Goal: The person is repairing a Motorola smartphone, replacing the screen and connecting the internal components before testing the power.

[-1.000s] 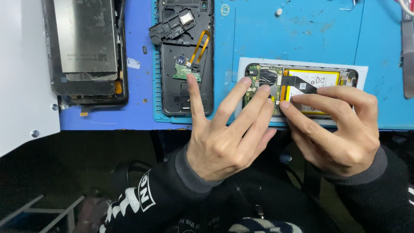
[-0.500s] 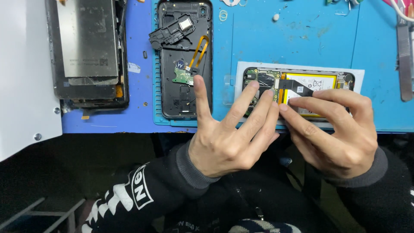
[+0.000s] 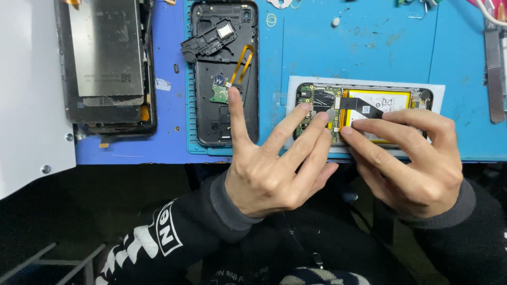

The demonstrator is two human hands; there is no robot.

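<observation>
I see my left hand [image 3: 269,179] spread wide over the front edge of the tabletop [image 3: 369,42], fingers released and gripping nothing; the tips of its middle fingers rest on the green circuit board [image 3: 309,108] at the left end of the opened phone [image 3: 364,113]. The thumb points away toward the back cover. My right hand [image 3: 417,163] comes in from the right with its fingers bent, their tips pressing down on the phone where the board meets the yellow battery [image 3: 377,100]. Whether they pinch anything small there I cannot tell; the fingertips hide that spot. A black flex cable [image 3: 364,107] crosses the top left corner of the battery, just above my right fingertips.

The opened phone lies lengthwise on a white sheet [image 3: 438,92] on the blue mat, near the front edge and right of centre. Left of it, well apart, a black back cover [image 3: 224,74] lies inside-up with an orange flex ribbon [image 3: 242,63] and a small green board [image 3: 219,92] inside, and a loose black frame piece [image 3: 208,45] sits across its top left. Further left lies a screen assembly [image 3: 105,63] with a grey metal back. A grey metal tool [image 3: 495,68] lies at the far right edge.
</observation>
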